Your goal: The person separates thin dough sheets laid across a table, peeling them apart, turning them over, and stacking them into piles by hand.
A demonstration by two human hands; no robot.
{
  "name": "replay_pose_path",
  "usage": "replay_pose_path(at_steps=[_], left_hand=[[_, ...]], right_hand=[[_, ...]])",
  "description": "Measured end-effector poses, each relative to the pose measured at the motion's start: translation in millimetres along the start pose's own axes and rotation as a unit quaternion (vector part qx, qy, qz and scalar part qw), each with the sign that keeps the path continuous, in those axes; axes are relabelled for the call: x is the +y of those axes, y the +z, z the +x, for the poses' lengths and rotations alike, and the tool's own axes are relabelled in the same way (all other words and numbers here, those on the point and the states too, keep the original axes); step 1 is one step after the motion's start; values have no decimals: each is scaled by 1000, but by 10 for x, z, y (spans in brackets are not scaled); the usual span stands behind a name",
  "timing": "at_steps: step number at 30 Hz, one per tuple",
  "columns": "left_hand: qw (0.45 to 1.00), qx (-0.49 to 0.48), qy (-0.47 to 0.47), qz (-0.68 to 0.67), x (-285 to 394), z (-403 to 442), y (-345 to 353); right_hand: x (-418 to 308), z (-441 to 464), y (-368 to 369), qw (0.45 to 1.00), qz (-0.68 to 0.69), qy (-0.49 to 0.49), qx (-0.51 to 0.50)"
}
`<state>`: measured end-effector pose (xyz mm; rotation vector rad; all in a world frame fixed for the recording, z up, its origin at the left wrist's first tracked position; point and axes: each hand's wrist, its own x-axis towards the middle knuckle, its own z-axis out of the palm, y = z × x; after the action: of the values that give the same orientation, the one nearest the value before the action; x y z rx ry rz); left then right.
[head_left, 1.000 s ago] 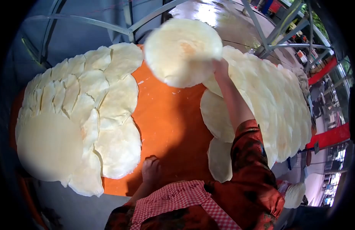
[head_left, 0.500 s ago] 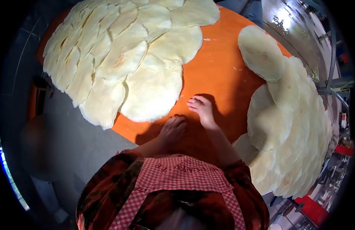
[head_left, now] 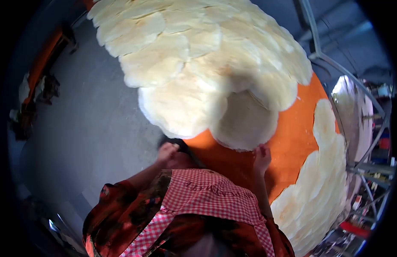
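My left hand (head_left: 167,154) is curled closed in front of the apron, over the grey floor just off the table's edge, and no object shows in it. My right hand (head_left: 262,159) is closed beside the near right rim of a shaded thin flatbread round (head_left: 245,124); whether its fingertips pinch that rim I cannot tell. Left of this round lies a brightly lit flatbread (head_left: 177,105), the one nearest my left hand. Beyond them, many pale rounds (head_left: 172,47) overlap like shingles across the orange tabletop (head_left: 288,141).
A second spread of overlapping flatbreads (head_left: 314,192) lies along the table's right side. Metal frame bars (head_left: 357,77) stand beyond the right edge. Grey floor (head_left: 100,107) stretches to the left, with an orange-topped piece of furniture (head_left: 46,60) farther off.
My view has turned left and toward the large spread. My hands, close together before, are now wide apart, the right one at a flatbread's rim.
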<state>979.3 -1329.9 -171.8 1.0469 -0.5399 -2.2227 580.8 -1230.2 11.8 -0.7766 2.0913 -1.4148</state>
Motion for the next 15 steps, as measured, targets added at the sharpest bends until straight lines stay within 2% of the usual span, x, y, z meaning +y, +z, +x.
replay_pose_path(at_steps=[1,3,5,7,8,9,11,12,13,15], left_hand=[[995,72,11,70,761,-324,201],[978,189,11,-93,1450,-425,373],[977,131,-8,-168,1828,-253,348],[984,62,5,-169,2041,-69,441],[985,29,14,-170,2086,-5,496],[984,38,21,-172,2084,47,519],[989,11,36,-143,2129,10,605],[983,39,38,-173,2329,-175,916],[987,67,36,-138,2411,-209,1007],[994,32,60,-90,2524,-303,1155]], right_hand=[[-71,-80,227,998,-26,-48,-25],[-590,-192,964,977,-97,-113,-150],[-910,-257,1704,902,-175,-286,-272],[-1409,-396,2276,823,-220,-416,-319],[-1458,-481,2449,797,-263,-439,-321],[-1486,-552,2593,769,-304,-461,-321],[-1494,-523,2775,756,-329,-487,-289],[-1434,-510,2818,770,-314,-491,-261],[-1418,-485,2849,783,-298,-493,-235],[-1492,-216,2744,835,-232,-370,-335]])
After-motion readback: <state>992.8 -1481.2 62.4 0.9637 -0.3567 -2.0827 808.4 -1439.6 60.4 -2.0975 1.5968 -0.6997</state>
